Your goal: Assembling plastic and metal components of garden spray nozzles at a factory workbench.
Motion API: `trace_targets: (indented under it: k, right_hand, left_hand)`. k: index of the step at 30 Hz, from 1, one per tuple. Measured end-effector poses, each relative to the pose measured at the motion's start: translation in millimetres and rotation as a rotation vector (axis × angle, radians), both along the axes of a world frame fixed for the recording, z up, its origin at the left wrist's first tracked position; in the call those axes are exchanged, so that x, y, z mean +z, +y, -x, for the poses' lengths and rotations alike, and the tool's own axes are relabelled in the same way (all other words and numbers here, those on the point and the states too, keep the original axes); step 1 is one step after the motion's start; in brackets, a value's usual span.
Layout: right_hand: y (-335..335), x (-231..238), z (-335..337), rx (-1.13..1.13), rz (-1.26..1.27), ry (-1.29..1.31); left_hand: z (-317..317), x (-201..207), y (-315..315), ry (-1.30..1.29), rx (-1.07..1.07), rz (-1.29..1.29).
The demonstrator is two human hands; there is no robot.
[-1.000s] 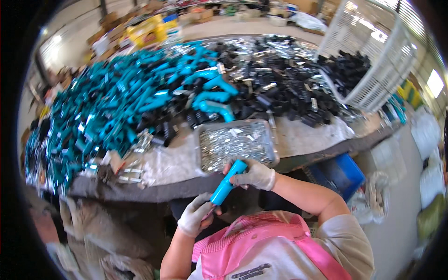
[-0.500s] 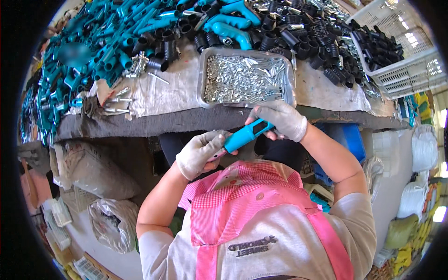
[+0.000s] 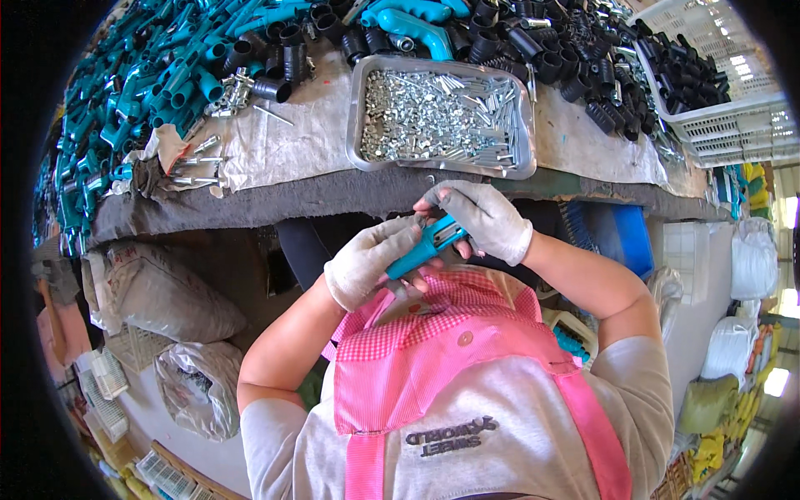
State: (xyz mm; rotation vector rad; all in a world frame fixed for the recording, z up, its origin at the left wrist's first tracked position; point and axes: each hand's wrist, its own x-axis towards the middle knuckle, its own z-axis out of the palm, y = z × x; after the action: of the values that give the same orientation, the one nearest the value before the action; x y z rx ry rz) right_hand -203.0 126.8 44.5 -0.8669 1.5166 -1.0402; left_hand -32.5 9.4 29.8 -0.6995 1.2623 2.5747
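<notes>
Just above my lap I hold a teal plastic tube-shaped part point(image 3: 423, 247) with a long slot in its side. It lies tilted, its right end higher. A strip of metal shows inside the slot. My left hand point(image 3: 372, 257), in a white-grey glove, is wrapped round the lower left end. Gloved as well, my right hand point(image 3: 487, 218) is closed on the upper right end, its thumb and fingers near the slot. Beyond my hands, on the bench, stands a metal tray point(image 3: 357, 125) full of small shiny metal pins and fittings.
Teal plastic housings point(image 3: 179, 83) are heaped at the left of the bench, and black ribbed sleeves point(image 3: 575, 71) at the right. A white crate point(image 3: 725, 125) holds more black parts. A blue bin point(image 3: 621, 237) sits below the bench edge, with stuffed sacks point(image 3: 167, 292) at the lower left.
The teal part has come nearer my body and both hands are closer together on it. Metal now shows in its slot, which looked open before. The bench has shifted upward in view.
</notes>
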Motion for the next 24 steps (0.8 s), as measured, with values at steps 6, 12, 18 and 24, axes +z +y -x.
trace_targets:
  k: [6,12,18,24]
  right_hand:
    - [-7.2,-2.1,5.3,-0.035,0.056,-0.001]
    - [-17.6,6.1,34.9,0.152,0.243,0.298]
    - [-32.2,-14.1,99.7,0.3,0.292,1.132]
    - [-47.6,-24.5,93.6,0.243,0.389,1.197]
  left_hand:
    - [2.0,-4.9,-0.3,0.045,0.011,-0.247]
    - [-0.9,-6.9,5.0,0.122,0.182,-0.037]
    - [-0.9,-16.1,-3.3,0.133,0.285,-0.112]
    - [4.6,-20.1,0.0,0.175,0.356,-0.191]
